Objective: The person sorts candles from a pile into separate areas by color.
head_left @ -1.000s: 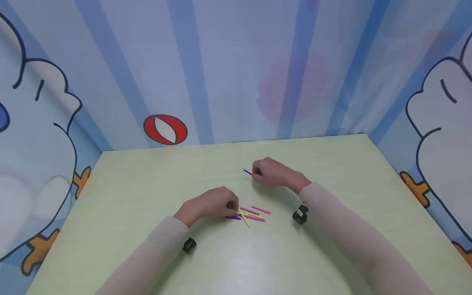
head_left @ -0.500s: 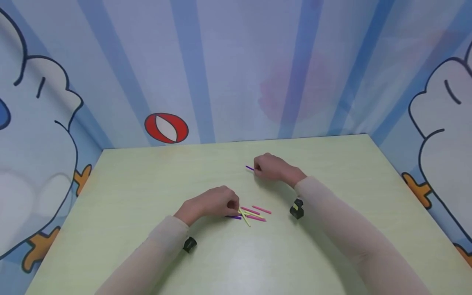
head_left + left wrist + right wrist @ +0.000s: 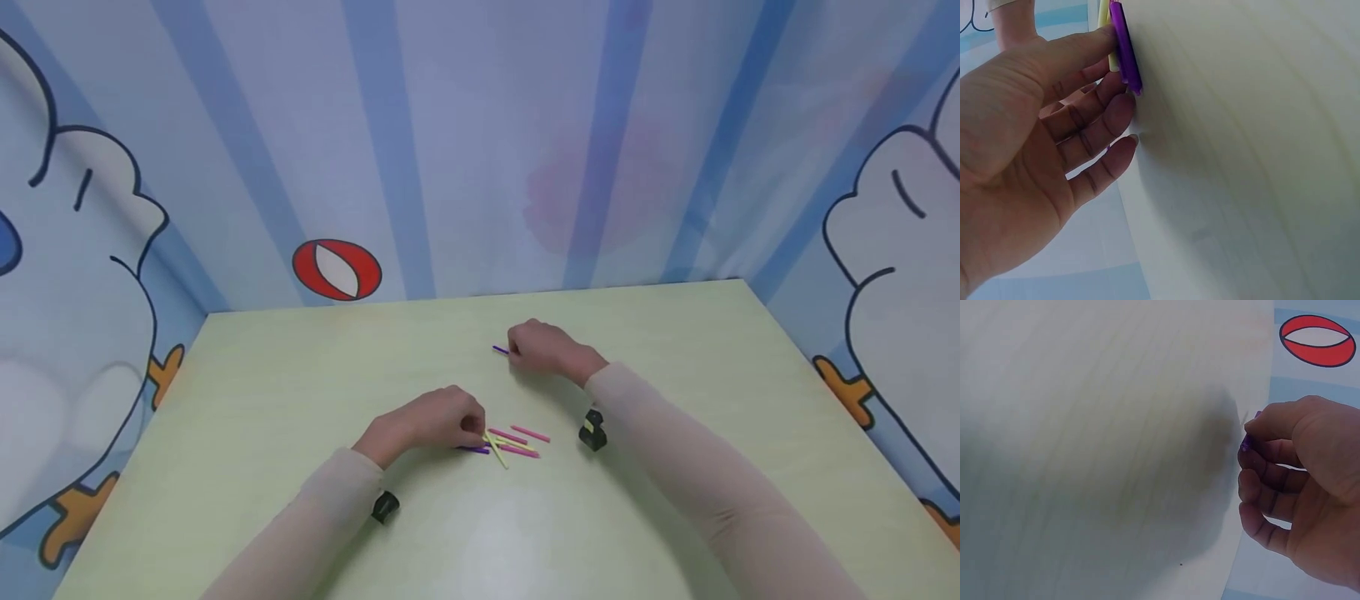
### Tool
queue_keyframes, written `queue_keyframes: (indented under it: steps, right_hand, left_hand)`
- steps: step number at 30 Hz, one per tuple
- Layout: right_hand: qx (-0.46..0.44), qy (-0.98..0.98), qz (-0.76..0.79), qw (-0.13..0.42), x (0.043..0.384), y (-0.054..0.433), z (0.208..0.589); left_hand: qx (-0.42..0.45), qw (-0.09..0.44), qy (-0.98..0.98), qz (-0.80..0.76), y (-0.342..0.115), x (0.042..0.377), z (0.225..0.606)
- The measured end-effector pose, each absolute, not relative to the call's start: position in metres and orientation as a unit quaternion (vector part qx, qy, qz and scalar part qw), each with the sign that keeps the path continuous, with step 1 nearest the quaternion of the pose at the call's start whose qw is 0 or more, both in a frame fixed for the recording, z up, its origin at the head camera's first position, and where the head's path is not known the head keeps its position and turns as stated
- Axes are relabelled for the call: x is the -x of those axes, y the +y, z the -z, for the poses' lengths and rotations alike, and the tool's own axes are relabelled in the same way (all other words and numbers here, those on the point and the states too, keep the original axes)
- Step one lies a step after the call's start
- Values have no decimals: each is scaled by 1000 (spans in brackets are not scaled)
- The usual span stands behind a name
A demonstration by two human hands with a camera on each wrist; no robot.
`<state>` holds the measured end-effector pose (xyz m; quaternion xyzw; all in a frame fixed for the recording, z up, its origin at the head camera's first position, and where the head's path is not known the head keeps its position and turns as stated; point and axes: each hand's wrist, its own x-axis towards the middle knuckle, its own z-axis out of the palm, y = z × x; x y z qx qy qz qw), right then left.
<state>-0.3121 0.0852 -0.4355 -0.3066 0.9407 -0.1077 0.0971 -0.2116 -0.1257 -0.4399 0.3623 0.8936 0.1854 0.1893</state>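
Note:
My right hand (image 3: 547, 348) pinches a thin purple stick (image 3: 500, 350) between thumb and fingers, beyond the pile. In the right wrist view, only short parts of that purple stick (image 3: 1246, 442) show at the fingertips. My left hand (image 3: 435, 417) stays at the left end of a small pile of sticks, fingers curled. In the left wrist view, its thumb crosses a yellow stick (image 3: 1114, 61), with fingers behind; the contact is partly hidden. A purple stick (image 3: 1125, 47) lies against the thumb tip. Pink sticks (image 3: 530, 433) and yellow sticks (image 3: 500, 457) lie loosely crossed on the table.
The pale yellow-green table (image 3: 300, 367) meets a blue striped backdrop (image 3: 480, 150) at its far edge. Printed cartoon figures cover both side walls. A black wrist camera (image 3: 386, 506) hangs under the left sleeve, and another camera (image 3: 592, 431) under the right.
My right hand shifts slightly, still holding the purple stick beyond the pile. The left hand keeps its place, and the sticks on the table look unmoved.

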Motion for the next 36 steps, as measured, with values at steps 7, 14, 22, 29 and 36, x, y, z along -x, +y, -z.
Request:
queue_keyframes:
  steps: [7,14,22,29,36]
  right_hand:
    - [304,943,100,89,314,81,434]
    - [291,948,103,77,318,79,436]
    - [296,945,107,85,313,79,444]
    - [297,945,112,85,312,78,443]
    - [291,945,118,88,309,84,432]
  left_hand:
    - [-365,187,894,-182,-125,215,438]
    - [-364,184,896,-178,-124,218,436]
    - [-372,191,889,-186,-124,213,443]
    - [-367,190,892,-186,-125,212,443]
    - [-366,192,891,-189,-127,213,440]
